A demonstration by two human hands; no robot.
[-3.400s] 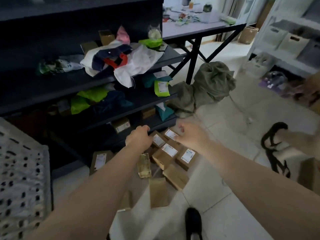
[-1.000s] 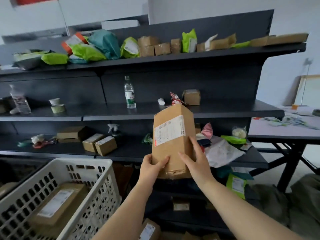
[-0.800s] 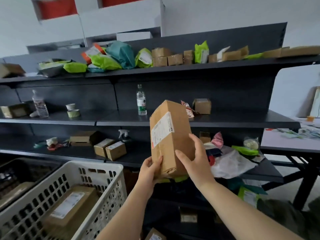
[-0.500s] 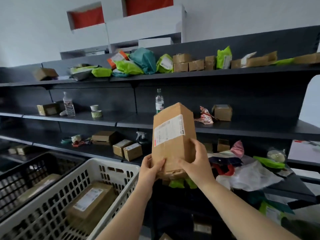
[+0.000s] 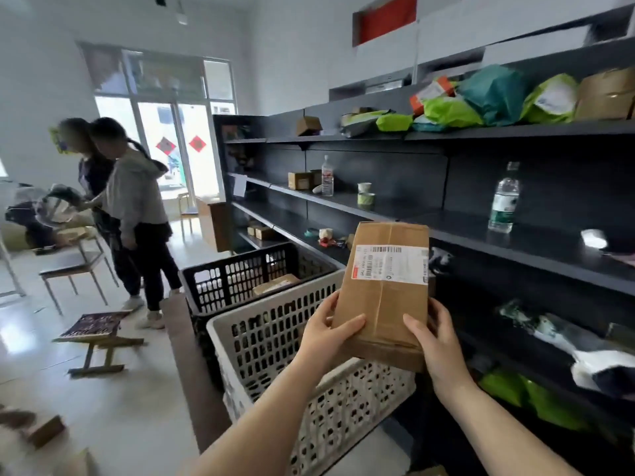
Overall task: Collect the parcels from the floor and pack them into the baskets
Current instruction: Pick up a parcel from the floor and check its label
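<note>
I hold a brown cardboard parcel [image 5: 385, 297] with a white barcode label upright in front of me. My left hand [image 5: 324, 333] grips its lower left side and my right hand [image 5: 434, 340] its lower right corner. The parcel hangs above the near right part of a white slotted basket [image 5: 261, 341]. Behind that stands a black basket [image 5: 240, 273] with a brown parcel [image 5: 275, 284] inside. More brown boxes [image 5: 41, 431] lie on the floor at the lower left, blurred.
Dark shelving [image 5: 515, 245] runs along the right with water bottles, cups, boxes and green and teal mailer bags. Two people [image 5: 134, 214] stand at the left near a small table [image 5: 72, 262]. A low folding stool [image 5: 96, 334] sits on the tiled floor.
My view has swung left from the shelves toward the room and the baskets. Both hands carried the parcel along, and it now hangs over the white basket, label facing me.
</note>
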